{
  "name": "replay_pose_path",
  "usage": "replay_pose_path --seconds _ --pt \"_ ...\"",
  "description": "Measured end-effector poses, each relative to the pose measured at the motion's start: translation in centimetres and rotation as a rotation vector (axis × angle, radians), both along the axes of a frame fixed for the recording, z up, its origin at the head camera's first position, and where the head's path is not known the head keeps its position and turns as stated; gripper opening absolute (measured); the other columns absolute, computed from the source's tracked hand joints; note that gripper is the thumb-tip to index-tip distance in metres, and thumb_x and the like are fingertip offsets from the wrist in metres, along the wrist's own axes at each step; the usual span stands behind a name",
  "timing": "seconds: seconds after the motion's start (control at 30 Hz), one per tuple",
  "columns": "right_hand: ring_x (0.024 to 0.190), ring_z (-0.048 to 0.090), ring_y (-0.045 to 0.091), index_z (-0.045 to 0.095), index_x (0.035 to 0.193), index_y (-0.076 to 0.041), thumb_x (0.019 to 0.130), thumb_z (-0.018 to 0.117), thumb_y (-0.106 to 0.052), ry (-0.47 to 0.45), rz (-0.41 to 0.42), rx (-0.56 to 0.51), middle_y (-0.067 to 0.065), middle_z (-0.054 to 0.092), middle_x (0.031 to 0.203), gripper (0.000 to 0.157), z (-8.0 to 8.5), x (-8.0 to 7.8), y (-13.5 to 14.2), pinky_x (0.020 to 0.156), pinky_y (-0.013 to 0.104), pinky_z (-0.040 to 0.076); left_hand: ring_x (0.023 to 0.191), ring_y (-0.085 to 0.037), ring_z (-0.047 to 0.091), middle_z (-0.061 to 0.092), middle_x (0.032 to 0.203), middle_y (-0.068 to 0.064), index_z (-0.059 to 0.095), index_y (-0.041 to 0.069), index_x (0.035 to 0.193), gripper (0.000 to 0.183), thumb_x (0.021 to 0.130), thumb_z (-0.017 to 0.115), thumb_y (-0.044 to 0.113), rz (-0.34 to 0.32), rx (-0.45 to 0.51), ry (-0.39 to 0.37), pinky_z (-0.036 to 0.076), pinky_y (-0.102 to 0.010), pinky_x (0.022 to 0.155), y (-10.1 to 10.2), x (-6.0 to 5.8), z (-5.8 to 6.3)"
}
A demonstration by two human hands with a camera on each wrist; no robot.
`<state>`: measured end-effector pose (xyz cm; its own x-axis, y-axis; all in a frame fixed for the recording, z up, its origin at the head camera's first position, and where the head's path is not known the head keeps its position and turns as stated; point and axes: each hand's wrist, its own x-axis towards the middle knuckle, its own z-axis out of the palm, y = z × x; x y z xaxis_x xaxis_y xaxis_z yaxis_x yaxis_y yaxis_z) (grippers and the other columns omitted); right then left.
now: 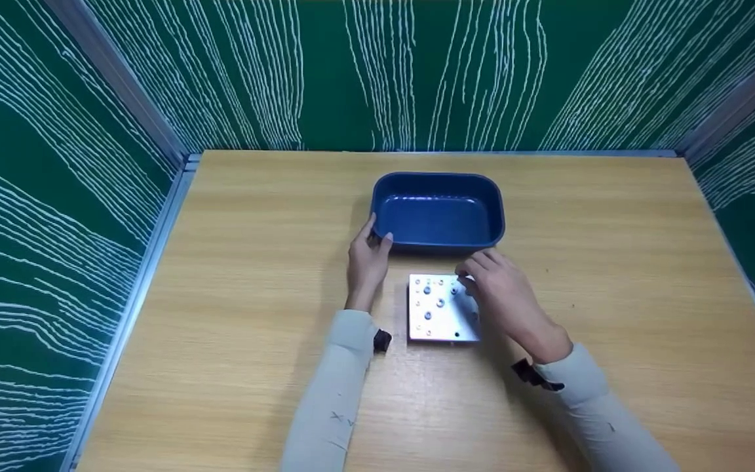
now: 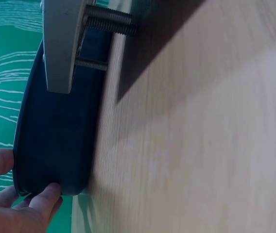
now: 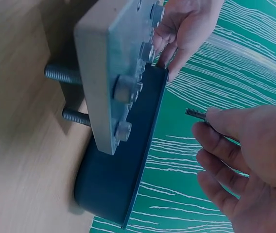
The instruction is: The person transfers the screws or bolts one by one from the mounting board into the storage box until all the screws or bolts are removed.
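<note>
My left hand grips the front left corner of a dark blue plastic tub, thumb at the rim and fingers along the outer wall. Between thumb and index finger, my right hand pinches a small threaded bolt, held in the air over the right back part of a metal plate. The plate lies just in front of the tub. Several bolt heads stand up from its top, and threaded shanks stick out below it. My right hand hides the plate's back right corner.
Everything stands on a wood-grain table. Green panels with white wavy lines rise behind it and at both sides, with metal framing along the left edge. A dark strap piece sits at my left cuff.
</note>
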<state>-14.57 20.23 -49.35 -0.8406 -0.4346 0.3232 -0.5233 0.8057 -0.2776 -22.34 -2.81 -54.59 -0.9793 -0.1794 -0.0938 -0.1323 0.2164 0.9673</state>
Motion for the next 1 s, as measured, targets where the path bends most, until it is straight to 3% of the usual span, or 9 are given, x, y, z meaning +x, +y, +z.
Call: replay_pose_path --seconds 0.5,1.0 --pt "0.098 0.064 0.035 0.073 0.104 0.000 0.096 0.074 0.002 0.019 -0.032 -0.127 0.017 0.074 0.101 0.009 0.1 -3.1 1.9 0.081 0.045 0.055 0.144 -0.028 0.053 0.046 0.163 -0.015 0.044 0.012 0.162 0.058 0.107 0.063 0.014 -0.008 0.020 0.025 0.046 -0.034 0.116 0.0 -0.1 -0.2" --pt "0.097 0.060 0.034 0.073 0.106 0.001 0.099 0.069 0.002 -0.066 -0.113 -0.160 0.019 0.073 0.105 0.008 0.4 -4.5 2.9 0.081 0.045 0.054 0.145 -0.027 0.052 0.046 0.164 -0.013 0.043 0.014 0.162 0.058 0.107 0.062 0.016 -0.012 0.006 0.026 0.046 -0.034 0.117 -0.1 0.1 -0.2"
